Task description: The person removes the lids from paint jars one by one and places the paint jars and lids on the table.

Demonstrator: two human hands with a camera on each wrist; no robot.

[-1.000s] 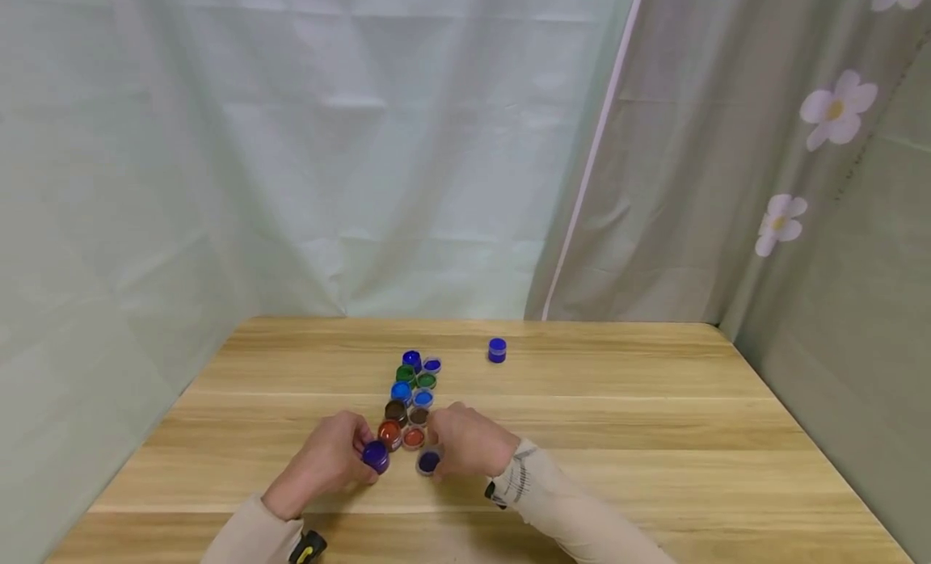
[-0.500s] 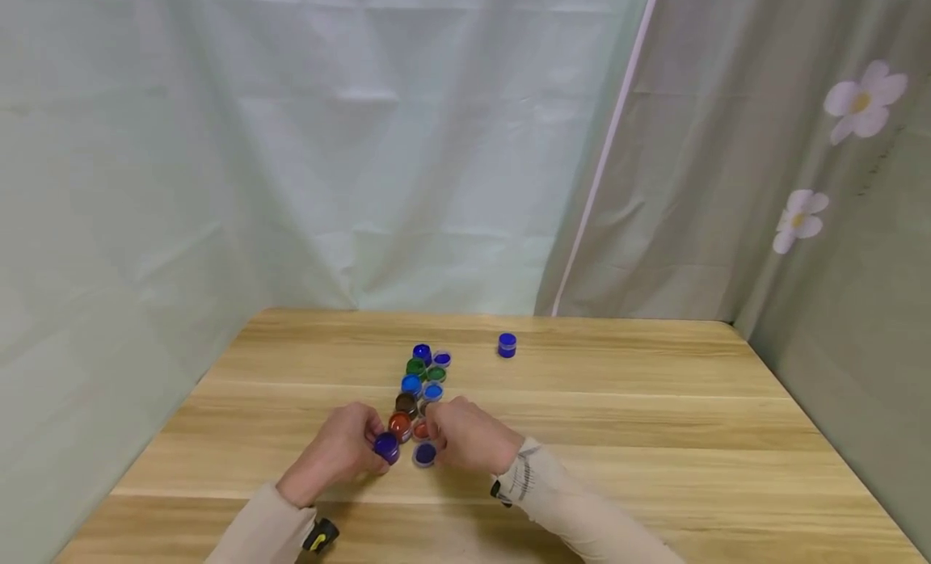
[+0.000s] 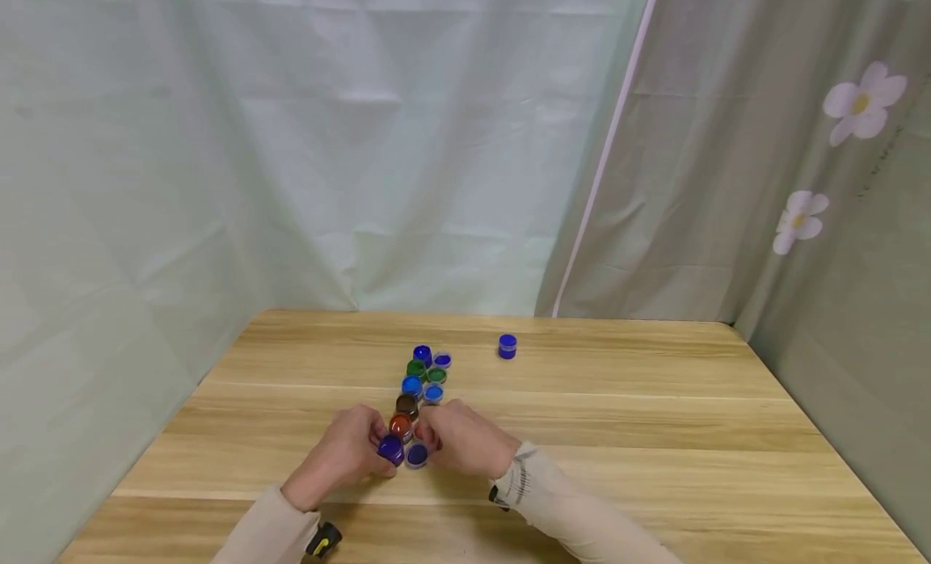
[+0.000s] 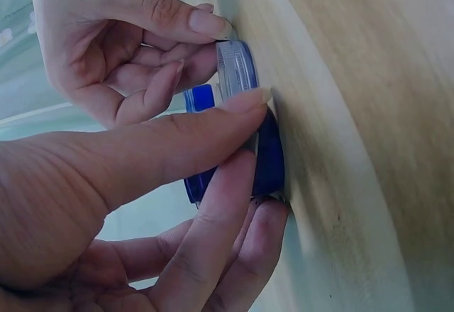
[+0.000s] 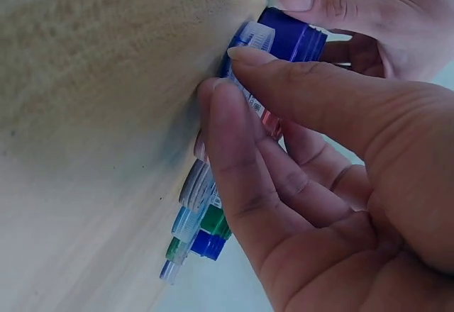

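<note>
My left hand grips an uncapped violet-blue paint jar between thumb and fingers, on the table. Just right of that jar, my right hand pinches a round lid with a clear rim and dark blue inside, lying inside-up. In the left wrist view the lid sits against or very close to the jar. Beyond stands a row of open paint jars: red, brown, light blue, green and dark blue. My right fingers hide most of the red and brown jars' lids.
Light blue, green and dark blue lids lie beside their matching jars. A capped blue jar stands apart at the back right of the wooden table. Curtains hang behind and at the sides.
My right hand has slid the lid left until it lies close beside the violet-blue jar. My left hand keeps its grip on the jar. The head view has shifted slightly.
</note>
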